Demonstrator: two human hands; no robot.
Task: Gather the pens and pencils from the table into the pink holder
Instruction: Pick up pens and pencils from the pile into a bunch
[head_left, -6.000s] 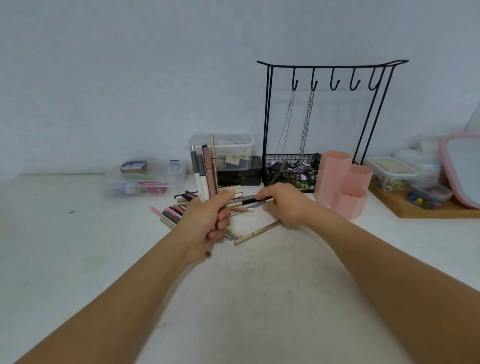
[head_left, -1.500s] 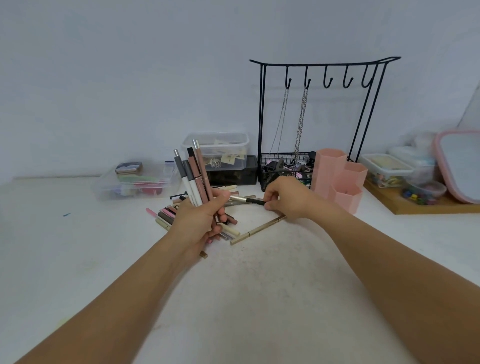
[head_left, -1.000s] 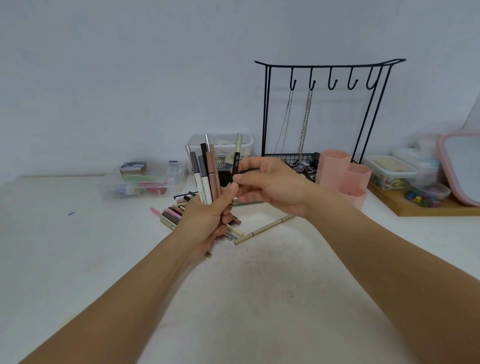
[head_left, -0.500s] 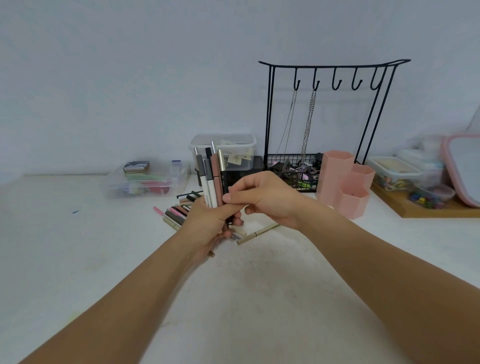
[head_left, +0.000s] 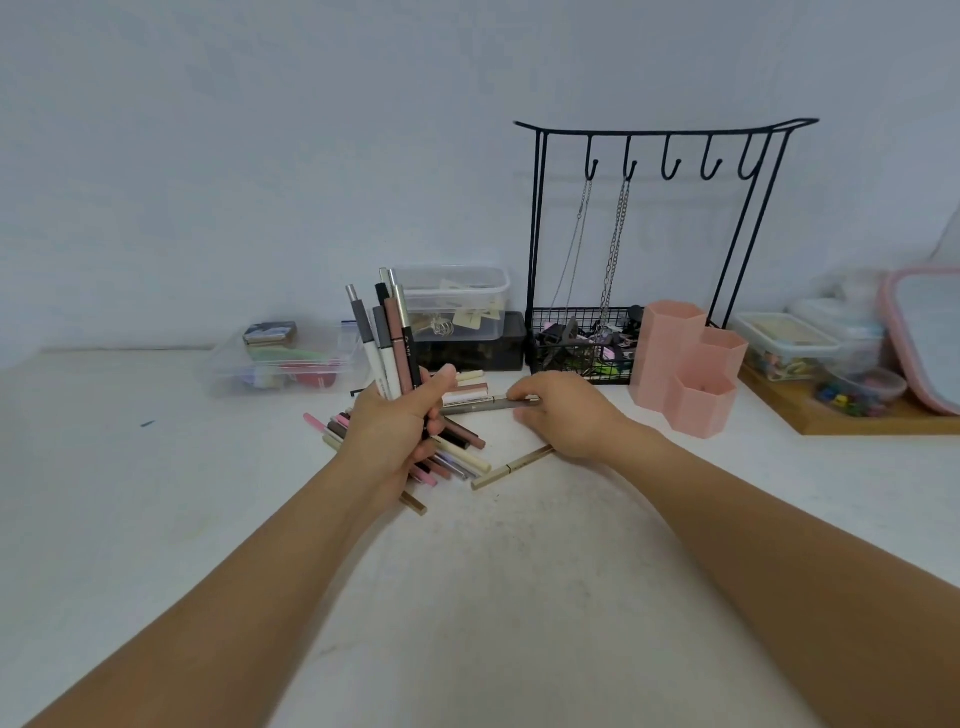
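Pinching a grey pen (head_left: 480, 404) at 12 o'clock of the pile (head_left: 457, 447), right hand (head_left: 558, 415) risked fumbling it; left hand (head_left: 397, 431), clenched on an upright bundle (head_left: 387, 343), looked overfull and could spill; pink holder (head_left: 685, 364) sat at 3 o'clock.

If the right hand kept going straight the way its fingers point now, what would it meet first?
The right hand points leftward, pinching a grey pen low over the table. Straight on, it would likely first meet the left hand and its upright bundle of pens; depth is uncertain.
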